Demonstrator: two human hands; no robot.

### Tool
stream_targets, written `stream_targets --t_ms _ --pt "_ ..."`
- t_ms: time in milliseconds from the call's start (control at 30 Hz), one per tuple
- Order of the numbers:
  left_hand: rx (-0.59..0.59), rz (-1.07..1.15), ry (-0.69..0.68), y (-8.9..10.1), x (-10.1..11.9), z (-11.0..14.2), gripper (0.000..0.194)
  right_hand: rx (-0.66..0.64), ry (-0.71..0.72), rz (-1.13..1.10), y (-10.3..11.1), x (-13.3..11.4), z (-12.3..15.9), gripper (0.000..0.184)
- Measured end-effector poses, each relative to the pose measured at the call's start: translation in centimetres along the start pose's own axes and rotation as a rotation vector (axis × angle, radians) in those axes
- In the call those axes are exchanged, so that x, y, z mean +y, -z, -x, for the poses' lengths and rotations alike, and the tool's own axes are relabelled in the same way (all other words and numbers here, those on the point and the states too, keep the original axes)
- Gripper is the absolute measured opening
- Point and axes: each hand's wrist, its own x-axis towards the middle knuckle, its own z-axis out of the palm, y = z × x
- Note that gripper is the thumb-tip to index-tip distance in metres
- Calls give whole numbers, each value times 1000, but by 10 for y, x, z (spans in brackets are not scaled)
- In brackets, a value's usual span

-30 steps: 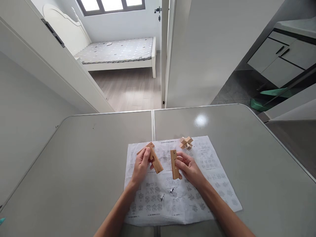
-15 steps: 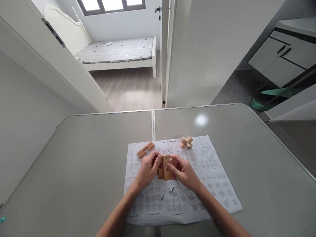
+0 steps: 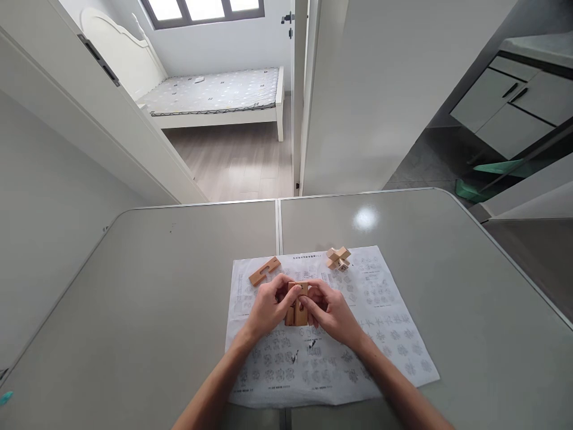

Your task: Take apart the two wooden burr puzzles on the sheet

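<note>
Both the left hand (image 3: 267, 306) and the right hand (image 3: 330, 309) grasp two tan notched wooden puzzle bars (image 3: 296, 308) pressed together side by side, held just above the middle of the white printed instruction sheet (image 3: 358, 358). A single notched wooden bar (image 3: 264, 271) lies on that sheet's far left corner, and a small assembled wooden cross-shaped puzzle (image 3: 338, 258) sits near its far edge, right of centre. The sheet lies on the grey table (image 3: 156, 286).

sheet (image 3: 358, 334) print illegible, forearms cut off

Light brown wood is seen in the blocks (image 3: 296, 310). The paper sheet (image 3: 358, 334) is white, printed with small grey drawings. The table (image 3: 156, 298) is plain grey.
</note>
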Motion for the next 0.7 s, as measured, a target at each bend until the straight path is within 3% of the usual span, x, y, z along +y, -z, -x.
stream_targets --t_ms 233,400,567,700 --pt "116 45 32 4 1 0 30 -2 -6 -24 -2 3 0 37" --pt "363 111 92 30 -4 -6 36 -4 10 -2 -3 5 0 33" --pt "645 -33 145 57 -13 -13 40 -13 15 31 -3 4 0 30" --pt "651 -189 148 67 -21 -15 39 -16 13 48 -3 3 0 29"
